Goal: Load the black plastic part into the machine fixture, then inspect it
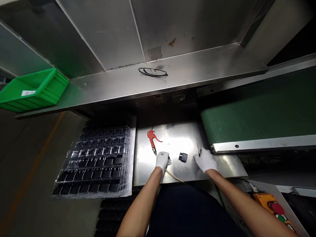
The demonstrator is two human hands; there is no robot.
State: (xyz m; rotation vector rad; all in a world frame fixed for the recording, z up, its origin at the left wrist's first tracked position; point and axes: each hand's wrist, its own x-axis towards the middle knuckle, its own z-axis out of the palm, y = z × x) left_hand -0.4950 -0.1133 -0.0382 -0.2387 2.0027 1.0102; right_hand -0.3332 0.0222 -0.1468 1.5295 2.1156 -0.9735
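Note:
My left hand (162,160), in a white glove, is closed round a small black part (168,157) that shows only at its right edge. Its wrist is over a thin hose (174,176). White-gloved too, my right hand (206,160) grips a slim metal tool (197,148) that points away from me. Between the hands a black part (183,157) lies on the steel table (146,170). Just beyond my left hand is a red air gun (151,138).
Clear trays (97,162) holding black parts stand at the left. A green bin (37,90) and black glasses (153,72) rest on the steel shelf (115,85). A green conveyor belt (266,107) runs at the right, above an orange button box (267,201).

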